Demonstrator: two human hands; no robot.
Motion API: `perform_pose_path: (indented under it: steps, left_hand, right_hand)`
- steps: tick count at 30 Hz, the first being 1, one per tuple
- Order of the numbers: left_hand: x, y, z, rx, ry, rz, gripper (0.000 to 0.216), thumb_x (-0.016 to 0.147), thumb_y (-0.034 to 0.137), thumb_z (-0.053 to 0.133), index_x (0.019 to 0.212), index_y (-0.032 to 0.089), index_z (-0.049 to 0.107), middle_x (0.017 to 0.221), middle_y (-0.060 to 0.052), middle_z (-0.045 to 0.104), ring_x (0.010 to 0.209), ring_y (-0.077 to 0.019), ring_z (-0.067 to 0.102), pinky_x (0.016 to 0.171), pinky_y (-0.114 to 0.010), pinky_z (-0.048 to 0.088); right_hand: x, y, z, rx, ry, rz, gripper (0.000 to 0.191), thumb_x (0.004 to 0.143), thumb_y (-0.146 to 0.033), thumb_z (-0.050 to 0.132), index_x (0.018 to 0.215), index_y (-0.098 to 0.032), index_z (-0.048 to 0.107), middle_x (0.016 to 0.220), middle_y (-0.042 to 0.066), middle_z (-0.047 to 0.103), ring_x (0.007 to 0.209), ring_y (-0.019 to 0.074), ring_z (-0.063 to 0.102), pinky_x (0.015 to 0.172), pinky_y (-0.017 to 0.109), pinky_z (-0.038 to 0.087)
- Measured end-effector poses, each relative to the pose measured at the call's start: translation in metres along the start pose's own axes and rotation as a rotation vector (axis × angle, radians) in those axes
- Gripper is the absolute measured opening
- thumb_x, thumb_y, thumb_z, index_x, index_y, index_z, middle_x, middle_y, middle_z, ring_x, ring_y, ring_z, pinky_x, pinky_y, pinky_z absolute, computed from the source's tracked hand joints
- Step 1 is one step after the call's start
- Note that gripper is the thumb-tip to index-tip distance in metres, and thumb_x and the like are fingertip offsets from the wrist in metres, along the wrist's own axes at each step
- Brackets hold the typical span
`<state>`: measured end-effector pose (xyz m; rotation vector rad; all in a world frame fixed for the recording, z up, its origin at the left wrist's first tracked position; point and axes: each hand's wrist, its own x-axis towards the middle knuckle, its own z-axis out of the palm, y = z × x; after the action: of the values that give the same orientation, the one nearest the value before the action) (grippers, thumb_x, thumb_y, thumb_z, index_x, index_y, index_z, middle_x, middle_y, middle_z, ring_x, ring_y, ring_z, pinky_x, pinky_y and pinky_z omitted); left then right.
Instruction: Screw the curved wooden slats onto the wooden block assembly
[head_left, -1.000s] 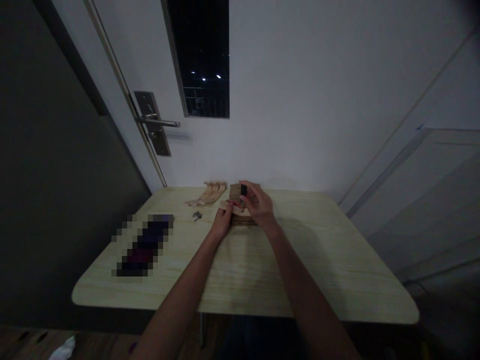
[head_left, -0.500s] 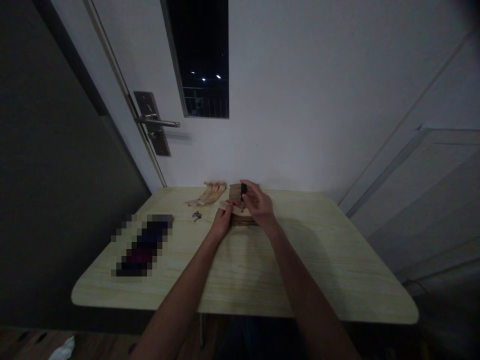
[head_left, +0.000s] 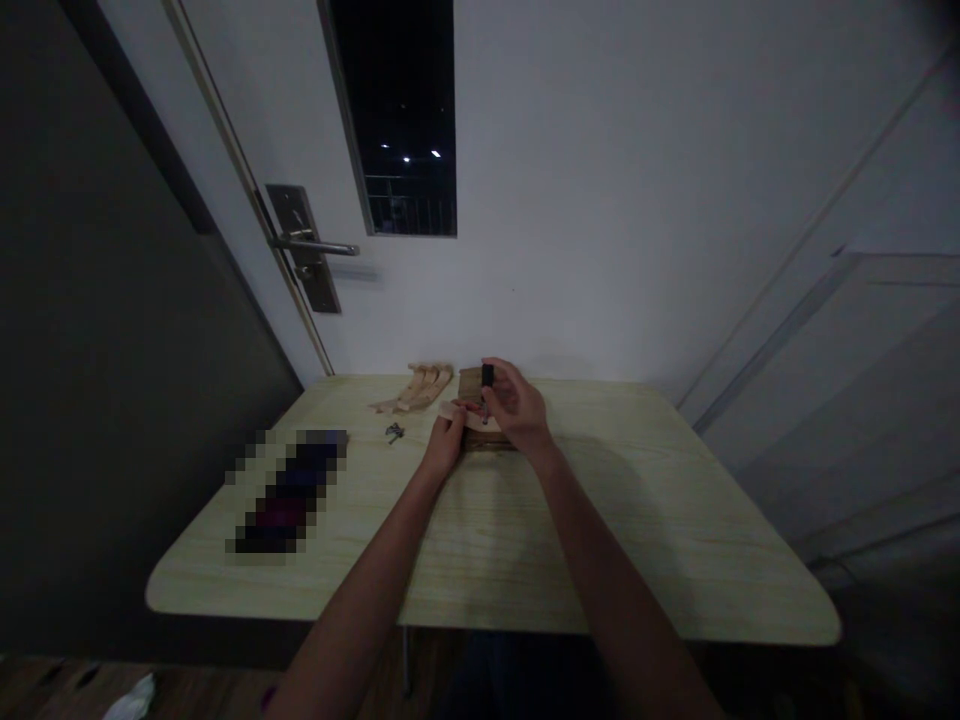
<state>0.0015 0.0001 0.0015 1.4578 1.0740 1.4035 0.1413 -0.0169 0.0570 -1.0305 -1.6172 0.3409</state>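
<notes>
My right hand [head_left: 523, 412] grips the black handle of a screwdriver [head_left: 488, 376]. The tool stands upright, its metal shaft pointing down at a pale, thin wood-like strip [head_left: 475, 421]. My left hand [head_left: 445, 440] pinches the left end of that strip and presses it down. Beneath lies a brown, layered block [head_left: 487, 440], perhaps cardboard or wood, partly covered by both hands. Whether the tip sits in a screw is too small to make out. A little pile of screws [head_left: 394, 432] rests left of my left hand.
Several pale curved wooden pieces [head_left: 425, 386] lie together at the table's back edge. A dark, pixelated object [head_left: 291, 490] is on the left of the wooden table [head_left: 480, 570]. Behind stands a white door with a metal lever handle [head_left: 319, 246].
Hands, strip and block stay in place. My right-hand fingers have shifted slightly around the screwdriver handle. The view has moved very slightly.
</notes>
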Motion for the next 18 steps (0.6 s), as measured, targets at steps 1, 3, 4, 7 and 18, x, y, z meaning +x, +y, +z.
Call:
perform_pose_path:
  steps: [1,3,4,7,18]
  left_hand:
    - [0.0001,-0.0005,0.0001,-0.003,0.000,-0.002,0.033,0.086,0.047,0.049,0.082,0.018,0.064,0.086,-0.005,0.069,0.087,-0.0197,0.061,0.086,-0.030,0.046]
    - [0.0004,-0.0011,0.0003,-0.013,-0.001,-0.006,0.033,0.085,0.048,0.050,0.083,0.018,0.065,0.086,-0.005,0.069,0.086,-0.0196,0.062,0.086,-0.031,0.047]
    - [0.0005,-0.0012,0.0004,-0.020,0.000,-0.009,0.033,0.085,0.048,0.051,0.083,0.018,0.065,0.086,-0.005,0.069,0.086,-0.0197,0.062,0.085,-0.031,0.047]
    - [0.0007,-0.0014,0.0006,-0.036,-0.002,-0.010,0.034,0.084,0.049,0.052,0.083,0.018,0.065,0.086,-0.005,0.069,0.087,-0.0199,0.061,0.085,-0.031,0.046]
    - [-0.0018,0.0066,0.0005,-0.037,0.017,-0.030,0.034,0.084,0.050,0.053,0.082,0.018,0.065,0.085,-0.004,0.067,0.085,-0.0191,0.059,0.083,-0.030,0.046]
  right_hand:
    - [-0.0001,0.0005,-0.0006,0.019,-0.007,-0.002,0.037,0.089,-0.033,0.056,0.126,-0.029,0.057,0.111,0.002,0.071,0.083,0.0171,0.070,0.070,0.029,0.059]
    - [0.0000,0.0014,-0.0018,0.039,-0.020,-0.004,0.036,0.090,-0.032,0.055,0.125,-0.029,0.057,0.112,0.003,0.071,0.089,0.0184,0.071,0.075,0.031,0.059]
    - [0.0001,0.0016,-0.0024,0.042,-0.023,-0.003,0.036,0.090,-0.033,0.055,0.125,-0.029,0.057,0.110,0.003,0.072,0.091,0.0190,0.071,0.076,0.031,0.059]
    - [0.0000,0.0003,-0.0030,0.040,-0.019,0.008,0.036,0.090,-0.034,0.055,0.125,-0.029,0.057,0.104,0.003,0.073,0.093,0.0196,0.071,0.074,0.031,0.060]
    - [0.0007,0.0035,-0.0003,-0.023,0.012,-0.026,0.035,0.089,-0.035,0.058,0.124,-0.029,0.057,0.095,0.002,0.073,0.079,0.0169,0.070,0.066,0.027,0.057]
